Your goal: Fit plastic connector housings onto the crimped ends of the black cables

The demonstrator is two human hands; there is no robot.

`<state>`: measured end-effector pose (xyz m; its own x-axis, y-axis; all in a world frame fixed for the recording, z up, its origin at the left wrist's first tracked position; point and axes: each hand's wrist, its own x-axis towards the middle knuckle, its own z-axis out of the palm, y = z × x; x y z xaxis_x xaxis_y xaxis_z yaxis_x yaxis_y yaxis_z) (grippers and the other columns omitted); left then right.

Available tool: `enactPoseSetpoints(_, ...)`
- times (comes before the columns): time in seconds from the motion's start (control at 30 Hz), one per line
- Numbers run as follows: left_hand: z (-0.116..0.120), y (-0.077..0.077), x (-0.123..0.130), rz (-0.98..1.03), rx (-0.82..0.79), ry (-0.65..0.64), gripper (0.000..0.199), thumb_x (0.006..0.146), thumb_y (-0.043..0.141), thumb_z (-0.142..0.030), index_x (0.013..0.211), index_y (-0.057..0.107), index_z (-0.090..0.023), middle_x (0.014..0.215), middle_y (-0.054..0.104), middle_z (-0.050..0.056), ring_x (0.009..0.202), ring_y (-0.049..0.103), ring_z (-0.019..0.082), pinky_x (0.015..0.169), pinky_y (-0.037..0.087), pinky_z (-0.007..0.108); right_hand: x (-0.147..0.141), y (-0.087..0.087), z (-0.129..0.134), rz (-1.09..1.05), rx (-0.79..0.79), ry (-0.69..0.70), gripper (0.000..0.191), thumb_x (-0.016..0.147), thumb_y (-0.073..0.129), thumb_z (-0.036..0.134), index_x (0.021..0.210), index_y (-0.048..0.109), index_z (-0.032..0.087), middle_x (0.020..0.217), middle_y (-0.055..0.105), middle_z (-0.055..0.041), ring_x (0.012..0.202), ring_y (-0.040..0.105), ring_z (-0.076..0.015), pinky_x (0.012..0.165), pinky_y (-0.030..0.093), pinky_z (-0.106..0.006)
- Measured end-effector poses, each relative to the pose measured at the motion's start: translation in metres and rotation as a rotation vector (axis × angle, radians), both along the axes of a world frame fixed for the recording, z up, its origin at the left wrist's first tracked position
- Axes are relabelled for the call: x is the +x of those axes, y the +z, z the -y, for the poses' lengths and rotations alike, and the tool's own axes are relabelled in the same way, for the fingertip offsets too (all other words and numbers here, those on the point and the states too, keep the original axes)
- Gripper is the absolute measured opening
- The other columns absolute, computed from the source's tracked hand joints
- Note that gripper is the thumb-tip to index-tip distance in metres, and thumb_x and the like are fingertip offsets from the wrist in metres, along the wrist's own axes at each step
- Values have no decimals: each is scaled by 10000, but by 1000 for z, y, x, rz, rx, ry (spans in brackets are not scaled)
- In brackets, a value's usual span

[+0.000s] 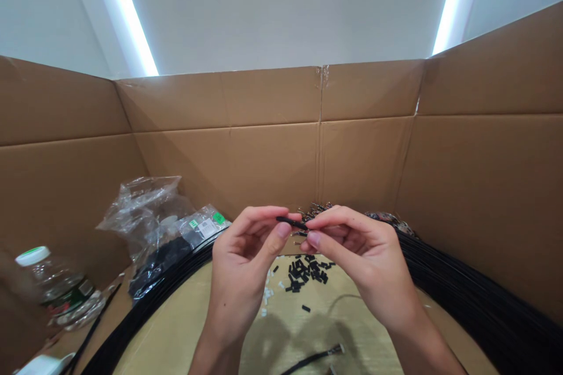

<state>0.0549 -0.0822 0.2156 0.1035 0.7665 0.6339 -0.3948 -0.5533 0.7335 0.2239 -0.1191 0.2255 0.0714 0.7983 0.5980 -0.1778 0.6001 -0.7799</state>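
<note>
Between my two hands, above the table, is a thin black cable [290, 222], lying nearly level. My left hand [250, 252] pinches its left part between thumb and fingers. The fingertips of my right hand [352, 246] close on its right end, where a bit of wire seems to show below; the detail is too small to make out. Beneath my hands lies a pile of short black sleeves [308, 269], with one loose black sleeve [306, 308] nearer to me. Another black cable [312, 357] with a metallic connector end rests at the front.
Long bundles of black cable [149, 299] curve round both sides of the yellowish tabletop [176, 328]. Small white pieces [267, 294] lie beside the sleeves. Clear plastic bags [149, 211] and a bottle [61, 290] stand at left. Cardboard walls [264, 158] enclose the area.
</note>
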Motion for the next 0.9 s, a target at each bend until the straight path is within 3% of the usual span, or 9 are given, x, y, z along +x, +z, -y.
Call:
enactPoseSetpoints(0.5,6,7,3,-54,19,99,166,972,863,-145,1035,895,-295,1002,894,-24,932,850,109,839,672,111,-1,2,1,-13,-21,21,127,870,964,259,954,871,243,870,809,2,790,835,-132,765,685,-176)
enactPoseSetpoints(0.77,6,4,2,-33,0,58,121,970,875,-166,1034,881,-269,951,881,-6,857,841,123,763,690,136,-3,0,0,-71,-58,139,164,890,964,229,988,832,243,932,782,14,854,810,-99,800,665,-147)
enactPoseSetpoints(0.9,6,4,0,-37,12,34,103,981,879,-195,1053,881,-268,961,882,1,843,841,123,795,692,155,4,-4,2,-85,-51,279,135,983,881,215,1080,808,274,1041,771,-2,970,806,-122,908,679,-213)
